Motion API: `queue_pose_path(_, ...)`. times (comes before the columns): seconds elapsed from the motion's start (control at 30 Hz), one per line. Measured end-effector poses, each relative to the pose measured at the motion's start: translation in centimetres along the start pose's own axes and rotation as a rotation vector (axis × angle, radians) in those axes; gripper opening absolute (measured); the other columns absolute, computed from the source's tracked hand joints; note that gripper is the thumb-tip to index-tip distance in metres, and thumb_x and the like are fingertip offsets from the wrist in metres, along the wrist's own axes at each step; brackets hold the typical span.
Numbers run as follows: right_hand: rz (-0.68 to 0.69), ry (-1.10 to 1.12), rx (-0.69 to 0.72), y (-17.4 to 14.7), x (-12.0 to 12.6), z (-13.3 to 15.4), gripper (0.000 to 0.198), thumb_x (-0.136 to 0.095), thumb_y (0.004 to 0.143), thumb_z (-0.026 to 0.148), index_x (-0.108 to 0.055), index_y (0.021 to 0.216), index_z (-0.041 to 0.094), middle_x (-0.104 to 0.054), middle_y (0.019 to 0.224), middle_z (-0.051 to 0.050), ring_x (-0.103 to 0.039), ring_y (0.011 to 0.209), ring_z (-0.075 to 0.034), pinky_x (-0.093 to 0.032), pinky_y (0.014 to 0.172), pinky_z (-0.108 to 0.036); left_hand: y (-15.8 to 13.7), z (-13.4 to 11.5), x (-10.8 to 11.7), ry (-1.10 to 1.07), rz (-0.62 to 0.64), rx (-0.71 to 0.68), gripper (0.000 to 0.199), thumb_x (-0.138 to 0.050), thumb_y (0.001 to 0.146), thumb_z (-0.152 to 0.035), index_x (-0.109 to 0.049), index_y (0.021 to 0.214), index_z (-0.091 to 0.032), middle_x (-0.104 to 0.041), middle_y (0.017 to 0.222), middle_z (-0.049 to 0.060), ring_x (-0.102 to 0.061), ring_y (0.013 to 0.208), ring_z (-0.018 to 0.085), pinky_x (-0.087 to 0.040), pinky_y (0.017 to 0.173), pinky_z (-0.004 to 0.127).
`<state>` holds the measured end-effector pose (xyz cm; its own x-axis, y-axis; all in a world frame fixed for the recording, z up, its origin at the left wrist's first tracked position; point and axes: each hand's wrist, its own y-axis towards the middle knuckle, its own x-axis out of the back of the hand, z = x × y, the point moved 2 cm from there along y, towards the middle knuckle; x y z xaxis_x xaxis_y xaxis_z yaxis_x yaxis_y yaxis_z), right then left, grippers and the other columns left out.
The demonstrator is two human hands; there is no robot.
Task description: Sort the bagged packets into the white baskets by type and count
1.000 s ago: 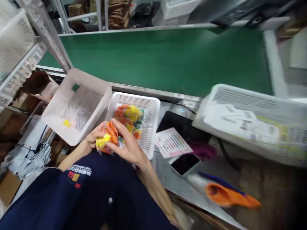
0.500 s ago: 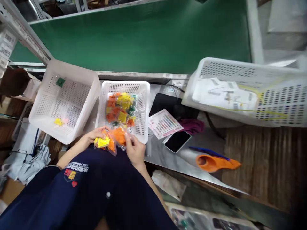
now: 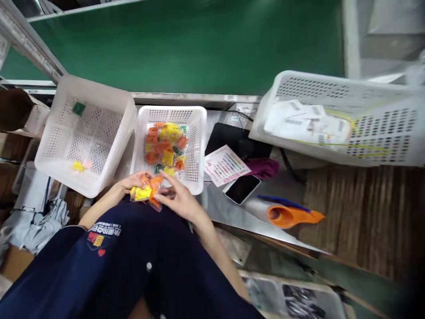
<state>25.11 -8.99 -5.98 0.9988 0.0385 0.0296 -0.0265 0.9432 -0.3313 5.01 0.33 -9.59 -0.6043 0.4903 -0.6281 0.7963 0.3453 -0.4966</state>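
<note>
My left hand is closed around small clear packets, one with yellow contents and one with orange contents. From the other side, my right hand has its thumb and fingertips on the orange packet. Both hands are low against my dark blue clothing, at the near edge of a white perforated basket. Inside that basket lies a pile of similar packets, orange, yellow and green. What exactly the packets contain is too small to make out.
Left stands a larger white basket holding a few small packets. Right of the middle basket lie a printed card, a phone, a purple cloth and an orange roll. Another basket holds labelled white packets. Behind runs a green belt.
My right hand held a separate orange packet; now its fingers are at the packets in my left hand. An orange packet now shows at the right of the basket's pile. The view shifted slightly.
</note>
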Motion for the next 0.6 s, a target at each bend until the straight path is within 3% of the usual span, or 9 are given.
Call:
queue_pose_path(0.1, 0.006, 0.113, -0.024, -1.0, -1.2, -1.5, 0.067, -0.077, 0.086, 0.044, -0.064, 0.148, 0.023, -0.075, 0.132, -0.013, -0.073, 0.072, -0.016, -0.062, 0.062, -0.030, -0.4, 0.2, -0.1, -0.010, -0.015, -0.005, 0.066, -0.098, 0.054, -0.024, -0.068, 0.113, -0.018, -0.079, 0.096, 0.006, -0.072, 0.062, 0.017, -0.058, 0.061, 0.026)
queue_pose_path(0.2, -0.092, 0.261, -0.070, -1.7, -0.4, -2.6, 0.057, -0.078, 0.085, 0.049, -0.067, 0.133, 0.022, -0.079, 0.118, -0.012, -0.076, 0.077, -0.019, -0.066, 0.069, -0.035, -0.7, 0.1, -0.3, 0.017, 0.001, 0.025, 0.073, -0.098, 0.056, -0.025, -0.066, 0.122, -0.020, -0.079, 0.095, 0.006, -0.073, 0.063, 0.018, -0.059, 0.063, 0.027)
queue_pose_path(0.27, -0.106, 0.287, -0.112, -2.1, 0.1, -2.9, 0.065, -0.081, 0.083, 0.055, -0.064, 0.137, 0.023, -0.080, 0.112, -0.011, -0.078, 0.081, -0.022, -0.068, 0.074, -0.039, -0.7, 0.1, -0.3, 0.028, 0.019, 0.056, 0.075, -0.099, 0.058, -0.026, -0.064, 0.124, -0.021, -0.079, 0.094, 0.004, -0.075, 0.067, 0.020, -0.059, 0.067, 0.028)
queue_pose_path(0.4, -0.110, 0.076, -0.095, -2.3, -0.1, -2.6, 0.094, -0.091, 0.075, 0.055, -0.055, 0.157, 0.026, -0.066, 0.149, -0.019, -0.077, 0.091, -0.023, -0.068, 0.081, -0.042, 0.0, 0.0, -0.1, 0.047, 0.066, 0.127, 0.075, -0.101, 0.058, -0.024, -0.065, 0.124, -0.022, -0.080, 0.100, 0.005, -0.077, 0.078, 0.021, -0.061, 0.074, 0.030)
queue_pose_path(0.5, -0.106, -0.002, -0.048, -1.4, -0.7, -2.6, 0.082, -0.091, 0.074, 0.056, -0.068, 0.145, 0.021, -0.065, 0.150, -0.017, -0.075, 0.106, -0.028, -0.066, 0.092, -0.045, 0.5, -0.1, 0.1, 0.081, 0.091, 0.144, 0.068, -0.100, 0.056, -0.022, -0.070, 0.118, -0.018, -0.080, 0.099, 0.007, -0.078, 0.079, 0.022, -0.061, 0.074, 0.029)
queue_pose_path(0.6, -0.126, 0.049, -0.007, -0.7, -0.3, -2.6, 0.068, -0.089, 0.077, 0.055, -0.076, 0.134, 0.021, -0.069, 0.143, -0.015, -0.074, 0.098, -0.024, -0.065, 0.084, -0.039, 0.3, 0.0, 0.2, 0.053, 0.091, 0.105, 0.073, -0.098, 0.058, -0.020, -0.068, 0.124, -0.017, -0.081, 0.104, 0.009, -0.079, 0.080, 0.024, -0.061, 0.074, 0.030)
